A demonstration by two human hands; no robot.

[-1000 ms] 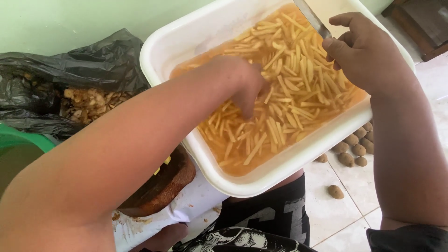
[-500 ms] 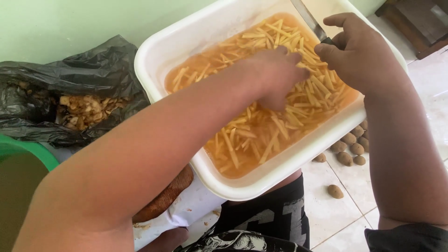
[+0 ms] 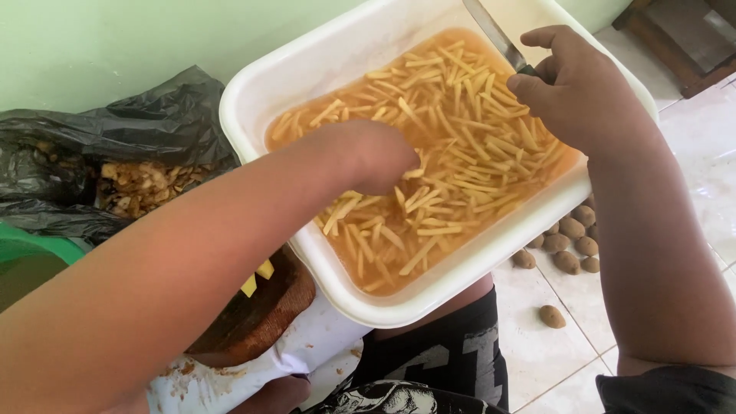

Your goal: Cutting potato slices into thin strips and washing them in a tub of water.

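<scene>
A crumpled black plastic bag (image 3: 146,134) is lying open at the left against the pale green wall, just beside the white tub's left rim. It is holding a heap of brownish peelings (image 3: 142,184). No labels, signs or screens are showing anywhere in the view.

The left hand (image 3: 368,153) dips into cut potato sticks (image 3: 452,153) soaking in a white tub (image 3: 307,84); the right hand (image 3: 583,96) grips a knife (image 3: 494,34) at the far rim. Small potatoes (image 3: 571,241) lie on the floor, right.
</scene>
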